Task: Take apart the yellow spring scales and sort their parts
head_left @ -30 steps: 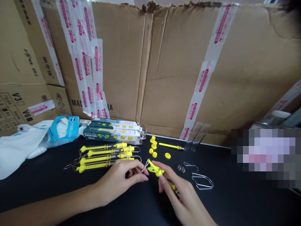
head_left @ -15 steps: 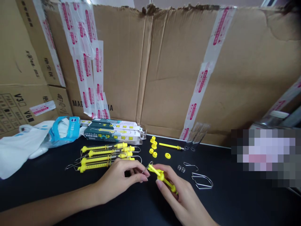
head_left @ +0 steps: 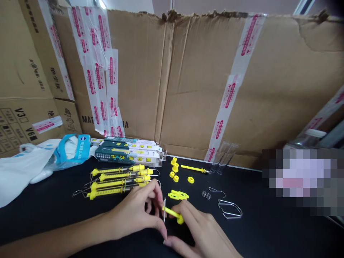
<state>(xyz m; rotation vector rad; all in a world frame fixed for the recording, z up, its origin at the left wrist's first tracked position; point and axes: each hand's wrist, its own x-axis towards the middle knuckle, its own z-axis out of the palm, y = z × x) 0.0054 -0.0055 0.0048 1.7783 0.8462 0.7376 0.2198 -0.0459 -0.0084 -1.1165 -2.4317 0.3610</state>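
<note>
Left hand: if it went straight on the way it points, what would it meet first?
Probably the yellow rod at the right hand, just past the metal wire by the left hand. The right thumb looks about as near; depth is unclear.

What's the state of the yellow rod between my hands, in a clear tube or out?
Out: the yellow rod shows bare at your right hand; the clear tubes are farther back, by the cardboard.
</note>
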